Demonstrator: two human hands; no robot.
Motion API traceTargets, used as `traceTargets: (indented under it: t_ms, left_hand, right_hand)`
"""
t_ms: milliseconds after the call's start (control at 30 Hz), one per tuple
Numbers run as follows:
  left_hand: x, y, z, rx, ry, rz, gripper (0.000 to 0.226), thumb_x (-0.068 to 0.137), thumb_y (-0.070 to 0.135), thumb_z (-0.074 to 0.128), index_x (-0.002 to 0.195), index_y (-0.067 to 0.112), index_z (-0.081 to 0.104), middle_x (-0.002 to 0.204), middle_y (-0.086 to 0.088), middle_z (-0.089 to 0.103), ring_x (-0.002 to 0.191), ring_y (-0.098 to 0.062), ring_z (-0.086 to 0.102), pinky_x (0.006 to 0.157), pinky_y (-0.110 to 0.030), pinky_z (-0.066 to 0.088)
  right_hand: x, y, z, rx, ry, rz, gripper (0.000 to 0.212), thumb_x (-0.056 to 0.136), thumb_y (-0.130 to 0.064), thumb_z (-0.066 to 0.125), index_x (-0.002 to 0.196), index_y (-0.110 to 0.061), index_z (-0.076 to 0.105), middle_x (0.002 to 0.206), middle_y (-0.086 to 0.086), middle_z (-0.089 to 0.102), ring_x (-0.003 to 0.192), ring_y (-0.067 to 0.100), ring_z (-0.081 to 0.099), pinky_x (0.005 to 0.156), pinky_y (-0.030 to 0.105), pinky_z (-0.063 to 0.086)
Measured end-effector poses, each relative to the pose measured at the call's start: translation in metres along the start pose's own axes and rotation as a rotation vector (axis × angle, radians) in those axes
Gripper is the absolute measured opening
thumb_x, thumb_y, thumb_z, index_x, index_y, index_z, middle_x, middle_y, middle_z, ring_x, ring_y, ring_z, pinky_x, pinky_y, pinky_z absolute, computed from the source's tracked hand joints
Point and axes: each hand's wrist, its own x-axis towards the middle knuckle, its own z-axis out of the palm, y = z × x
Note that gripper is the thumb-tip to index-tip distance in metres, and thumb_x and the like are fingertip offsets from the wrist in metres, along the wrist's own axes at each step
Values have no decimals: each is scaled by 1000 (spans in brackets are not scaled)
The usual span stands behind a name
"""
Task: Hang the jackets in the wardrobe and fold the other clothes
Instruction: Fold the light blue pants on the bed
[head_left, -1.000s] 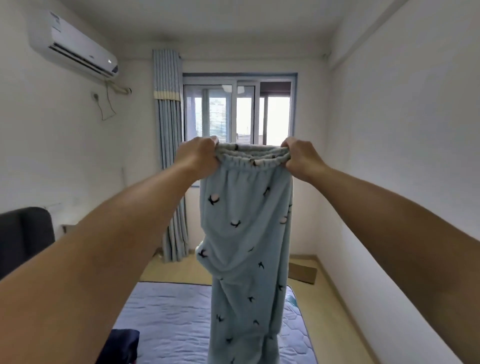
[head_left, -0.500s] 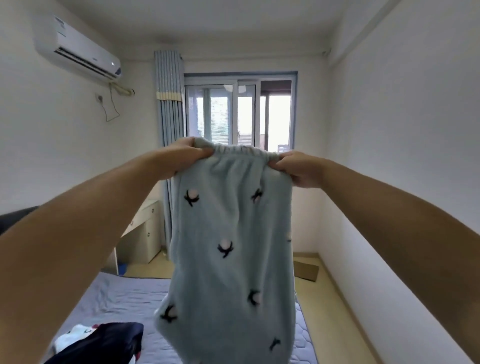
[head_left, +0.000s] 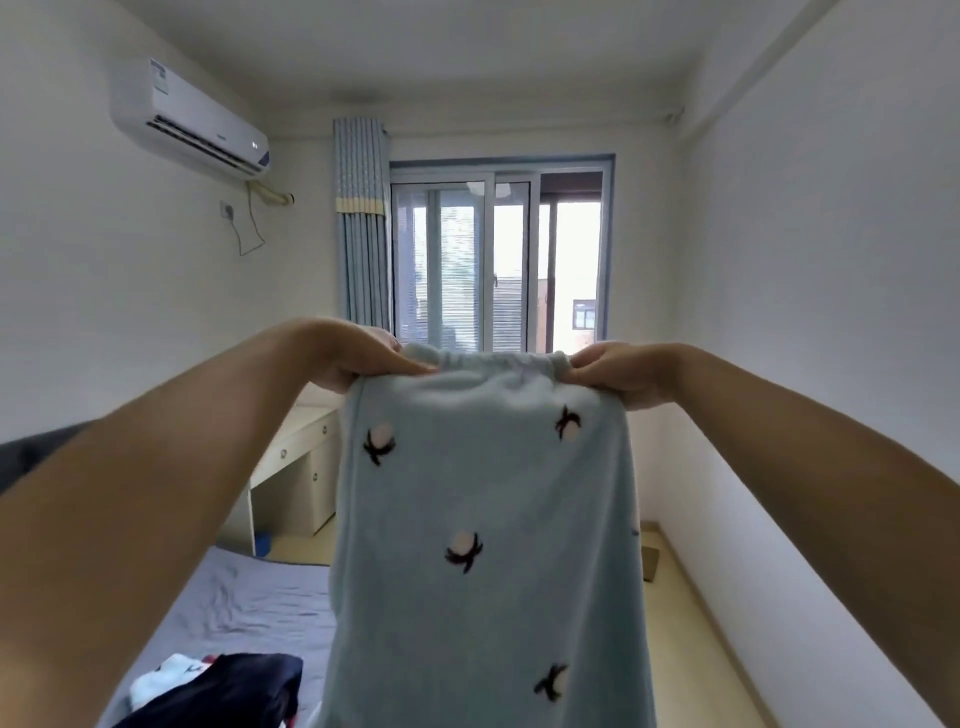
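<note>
Above the bed, the pants hang by their waistband. The left hand grips one end of the elastic and the right hand pinches the other, with the band stretched between them. The cloth drops in front of the bed's right side and runs out of view at the bottom.

To fold well, I judge the hands should keep the waistband level and taut and let the legs settle straight. They can then lower the pants flat onto the bare middle of the bed, past the dark clothes heaped at its near end. A crooked drop would likely set creases.

Against a second ago, the hands are lower. The pants were then a narrow twisted column; now they spread wide and billow nearer the camera.
</note>
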Motion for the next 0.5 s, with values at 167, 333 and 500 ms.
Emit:
traceTargets:
  t_ms: [167, 333, 500]
  left_hand:
    - [69, -21, 65, 370, 449, 101, 14, 74, 30, 78, 71, 24, 66, 83, 0, 65, 68, -10, 57, 54, -19, 42]
    - [114, -6, 73, 355, 852, 169, 23, 78, 32, 76, 74, 25, 54, 98, -4, 68, 82, -19, 58, 67, -27, 41]
    - [127, 4, 51, 291, 948, 303, 35, 77, 39, 76, 93, 18, 53, 94, -1, 63, 84, -21, 58, 67, -30, 45]
  right_hand:
    - [65, 63, 22, -437, 437, 21, 8, 89, -11, 57, 97, -9, 59, 97, 9, 59, 87, 20, 54, 74, 31, 48]
    - [101, 61, 10, -479, 757, -88, 33, 89, -12, 52, 120, -23, 51, 113, 5, 61, 106, 27, 55, 97, 38, 37]
    - [99, 41, -14, -365, 824, -264, 34, 86, -2, 49, 115, -20, 52, 102, -1, 57, 98, 23, 53, 93, 40, 38]
